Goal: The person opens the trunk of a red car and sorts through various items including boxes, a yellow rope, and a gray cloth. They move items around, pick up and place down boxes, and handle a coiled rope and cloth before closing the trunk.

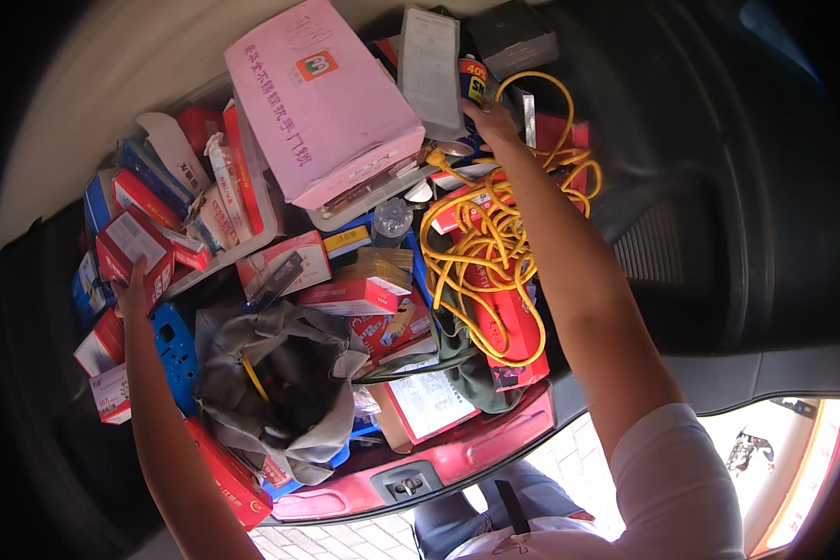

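Observation:
My left hand [133, 291] is at the left side of the pile, its fingers closed on a small red box [133, 245] with a pale label. At the upper right my right hand [493, 124] has its fingers around a dark blue can [474, 82] with a yellow and red label; part of the can is hidden by the hand. A long pale plastic case [429, 73] lies just left of that can. Below my right hand, a tangled yellow cable [504, 245] spreads over red boxes, partly behind my forearm.
This is a packed car trunk with a pink sill [331, 502]. A large pink carton [331, 103] stands at the back, beside a black box [515, 42]. A clear bin [269, 210] holds several packages. A grey cloth bag [224, 387] gapes at the front, near a blue case [173, 350].

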Tool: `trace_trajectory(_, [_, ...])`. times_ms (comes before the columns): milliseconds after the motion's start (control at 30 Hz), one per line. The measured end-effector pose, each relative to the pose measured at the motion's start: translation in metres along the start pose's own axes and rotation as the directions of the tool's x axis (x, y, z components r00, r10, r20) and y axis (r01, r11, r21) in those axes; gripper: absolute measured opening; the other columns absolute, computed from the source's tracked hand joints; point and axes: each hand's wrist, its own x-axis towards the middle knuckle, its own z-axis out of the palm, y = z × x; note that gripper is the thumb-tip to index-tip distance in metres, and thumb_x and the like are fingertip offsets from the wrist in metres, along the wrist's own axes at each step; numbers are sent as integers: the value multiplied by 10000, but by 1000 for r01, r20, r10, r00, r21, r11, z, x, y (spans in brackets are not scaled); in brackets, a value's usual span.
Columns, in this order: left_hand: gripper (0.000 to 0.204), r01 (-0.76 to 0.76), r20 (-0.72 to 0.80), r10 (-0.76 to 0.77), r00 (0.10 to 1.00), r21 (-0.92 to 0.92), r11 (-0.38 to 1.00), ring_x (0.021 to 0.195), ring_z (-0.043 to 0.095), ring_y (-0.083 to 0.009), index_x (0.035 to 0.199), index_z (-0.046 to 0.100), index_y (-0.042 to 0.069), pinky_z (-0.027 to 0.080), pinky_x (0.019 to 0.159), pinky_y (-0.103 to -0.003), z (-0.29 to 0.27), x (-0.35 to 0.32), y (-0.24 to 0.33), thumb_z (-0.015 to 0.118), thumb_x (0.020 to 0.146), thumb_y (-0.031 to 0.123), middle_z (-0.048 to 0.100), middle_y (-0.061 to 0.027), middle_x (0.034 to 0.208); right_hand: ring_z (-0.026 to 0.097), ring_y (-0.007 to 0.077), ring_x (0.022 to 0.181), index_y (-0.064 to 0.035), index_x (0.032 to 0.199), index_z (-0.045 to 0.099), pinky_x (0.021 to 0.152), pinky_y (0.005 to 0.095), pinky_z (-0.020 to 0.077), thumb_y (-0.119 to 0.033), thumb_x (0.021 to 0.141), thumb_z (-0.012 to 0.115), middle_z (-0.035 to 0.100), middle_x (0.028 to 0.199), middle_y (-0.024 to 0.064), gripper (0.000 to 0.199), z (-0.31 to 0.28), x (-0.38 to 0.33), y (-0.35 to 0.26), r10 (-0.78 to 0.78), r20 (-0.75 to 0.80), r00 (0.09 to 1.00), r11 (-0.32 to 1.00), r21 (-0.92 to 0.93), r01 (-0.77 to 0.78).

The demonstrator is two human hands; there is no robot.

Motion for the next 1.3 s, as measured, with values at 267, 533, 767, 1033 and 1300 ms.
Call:
trace_trajectory(267, [1231,-17,74,29,997,-162,987,1293,153,-419,1419,171,75,189,1016,-499,-5,10,-13,664,471,687,179,-233,1438,615,230,890,34,1120,524,723,339,501,-307,570,811,593,1047,162,708,30,20,9,139,-260,955,947,317,-51])
trace_trajectory(533, [1240,-72,113,92,989,-165,984,1301,170,-422,1412,186,61,163,1035,-507,-1,-3,3,650,466,714,167,-234,1440,616,206,900,51,1068,507,785,306,507,-44,643,771,602,1013,134,509,-115,-197,20,-497,-224,838,579,633,513])
trace_trajectory(767, [729,-404,-141,379,915,-256,878,1141,431,-291,1252,441,11,328,966,-375,-39,-181,58,684,703,425,430,-201,1265,597,173,895,17,1087,517,815,284,491,18,694,727,595,1011,95,446,-120,-376,118,-277,61,959,780,598,187])
trace_trajectory(1033, [805,-660,627,763,155,-509,553,1104,455,-346,1333,336,117,346,969,-421,-87,-575,-9,719,624,134,451,-146,1233,534,197,974,-16,1140,429,862,327,427,-114,624,794,538,1055,97,640,-47,-470,195,-200,260,945,845,534,32])
trace_trajectory(1300, [642,-725,342,809,478,-367,583,1015,509,-326,1283,412,165,445,849,-387,-5,-533,-31,577,689,-11,510,-101,1131,448,261,1141,-26,1341,269,966,333,356,-103,600,784,455,1222,153,906,65,-409,189,-514,136,847,665,687,293])
